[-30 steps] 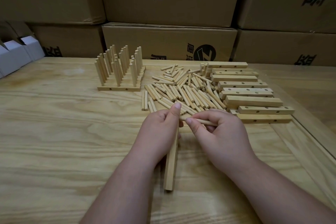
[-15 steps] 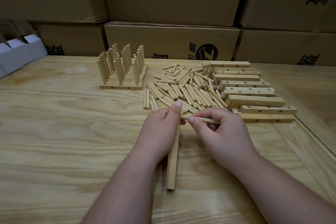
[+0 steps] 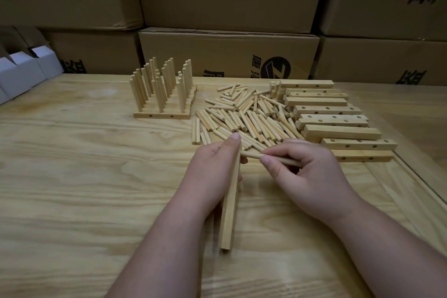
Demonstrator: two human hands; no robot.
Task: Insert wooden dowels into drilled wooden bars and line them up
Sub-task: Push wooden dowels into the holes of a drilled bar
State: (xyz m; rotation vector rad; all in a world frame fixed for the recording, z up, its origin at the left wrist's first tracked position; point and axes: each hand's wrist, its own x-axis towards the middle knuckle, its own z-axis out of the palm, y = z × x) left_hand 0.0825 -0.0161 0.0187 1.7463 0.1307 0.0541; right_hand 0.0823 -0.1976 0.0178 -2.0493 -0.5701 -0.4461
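On the wooden table (image 3: 84, 176), the left hand (image 3: 212, 169) grips a bar (image 3: 229, 213); the right hand (image 3: 307, 176) pinches a dowel (image 3: 251, 155).

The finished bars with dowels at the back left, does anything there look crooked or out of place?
Nothing looks damaged. The finished bars lie side by side, and their dowels stand roughly upright, though several lean a little and the tops are not level. The loose dowel pile beside them is simply scattered stock.
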